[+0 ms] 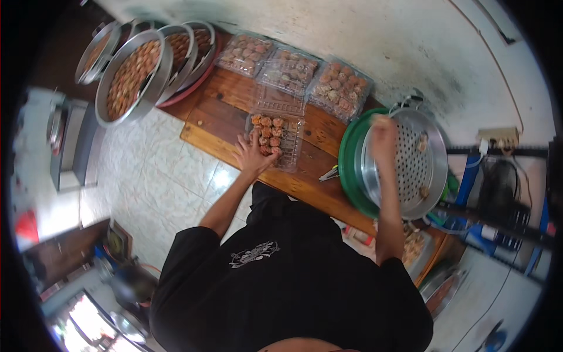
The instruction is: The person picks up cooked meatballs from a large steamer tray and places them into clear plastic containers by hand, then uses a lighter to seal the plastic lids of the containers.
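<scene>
An open clear plastic clamshell box (288,152) lies on the wooden bench before me, its lid (281,99) folded back. Rows of reddish-brown food balls (266,132) fill its left part, while the right part shows bare ribbed plastic. Against the left and near edge of those balls rests my left hand (254,156), fingers spread. My right hand (383,136) is blurred above the left side of a perforated aluminium steamer tray (407,169); whether it holds something is unclear. A few pale food pieces (423,143) sit in that tray, which stands on a green plastic basin (352,176).
Three filled plastic boxes (338,88) line the wall. Large metal pans (134,79) of food balls stand at the far left end of the wooden bench (202,103). A utility knife (329,173) lies near the basin. A person (132,284) is at lower left.
</scene>
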{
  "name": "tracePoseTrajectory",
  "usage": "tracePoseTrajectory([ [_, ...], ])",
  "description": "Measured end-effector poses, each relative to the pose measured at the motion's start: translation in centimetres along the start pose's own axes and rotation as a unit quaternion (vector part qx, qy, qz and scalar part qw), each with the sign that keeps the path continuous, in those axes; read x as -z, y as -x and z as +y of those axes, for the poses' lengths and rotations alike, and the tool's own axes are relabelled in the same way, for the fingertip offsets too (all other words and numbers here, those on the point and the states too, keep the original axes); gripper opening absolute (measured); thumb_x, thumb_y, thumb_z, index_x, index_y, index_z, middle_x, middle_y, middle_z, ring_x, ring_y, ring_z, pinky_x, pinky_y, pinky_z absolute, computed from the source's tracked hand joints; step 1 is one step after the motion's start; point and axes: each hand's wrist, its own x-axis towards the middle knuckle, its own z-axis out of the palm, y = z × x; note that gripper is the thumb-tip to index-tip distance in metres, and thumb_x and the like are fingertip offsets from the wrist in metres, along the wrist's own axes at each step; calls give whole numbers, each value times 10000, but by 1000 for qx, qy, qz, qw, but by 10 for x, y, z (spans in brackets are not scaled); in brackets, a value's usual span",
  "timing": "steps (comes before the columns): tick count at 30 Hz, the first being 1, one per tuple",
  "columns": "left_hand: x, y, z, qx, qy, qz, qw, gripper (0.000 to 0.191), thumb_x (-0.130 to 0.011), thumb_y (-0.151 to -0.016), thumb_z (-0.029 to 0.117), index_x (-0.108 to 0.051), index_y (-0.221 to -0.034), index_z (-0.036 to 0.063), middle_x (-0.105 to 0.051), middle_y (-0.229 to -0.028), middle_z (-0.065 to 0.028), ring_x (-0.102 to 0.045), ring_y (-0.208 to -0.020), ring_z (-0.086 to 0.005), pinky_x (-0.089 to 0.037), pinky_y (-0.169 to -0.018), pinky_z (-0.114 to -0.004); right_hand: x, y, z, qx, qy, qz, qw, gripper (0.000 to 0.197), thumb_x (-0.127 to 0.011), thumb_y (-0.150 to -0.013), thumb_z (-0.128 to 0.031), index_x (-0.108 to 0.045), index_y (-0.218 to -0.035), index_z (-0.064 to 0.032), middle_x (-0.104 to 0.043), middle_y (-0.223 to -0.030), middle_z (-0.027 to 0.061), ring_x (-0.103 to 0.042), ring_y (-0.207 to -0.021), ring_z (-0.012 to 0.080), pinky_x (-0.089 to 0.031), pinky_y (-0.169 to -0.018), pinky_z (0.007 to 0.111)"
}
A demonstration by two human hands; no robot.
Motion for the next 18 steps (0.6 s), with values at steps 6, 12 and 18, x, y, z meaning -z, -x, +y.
tracePoseTrajectory([
  [6,-25,-24,-5,-60,44,-102,992,1095,-762,-753,693,-241,-1666,384,-149,-1655,-360,-430,-1268,-561,-414,-1014,-688,-198,120,-135,-379,72,-254,887,511,-608,-963,-359,-501,-1377,-79,-507,-1307,326,-631,-1090,508,-538,-940,579],
  [12,-22,-32,-14,-77,108,-96,986,965,-778,-842,542,-282,-1651,367,-201,-1601,-378,-450,-1250,-544,-538,-903,-588,-262,119,-144,-277,300,-192,893,504,-699,-920,-293,-500,-1327,-73,-438,-1331,249,-555,-1178,508,-615,-791,581],
  [18,-20,-38,-25,-69,145,-117,980,905,-749,-872,581,-334,-1629,308,-209,-1582,-390,-428,-1279,-561,-538,-917,-594,-277,126,-141,-228,373,-244,866,472,-727,-887,-245,-545,-1287,-75,-461,-1281,207,-530,-1220,462,-641,-648,582],
])
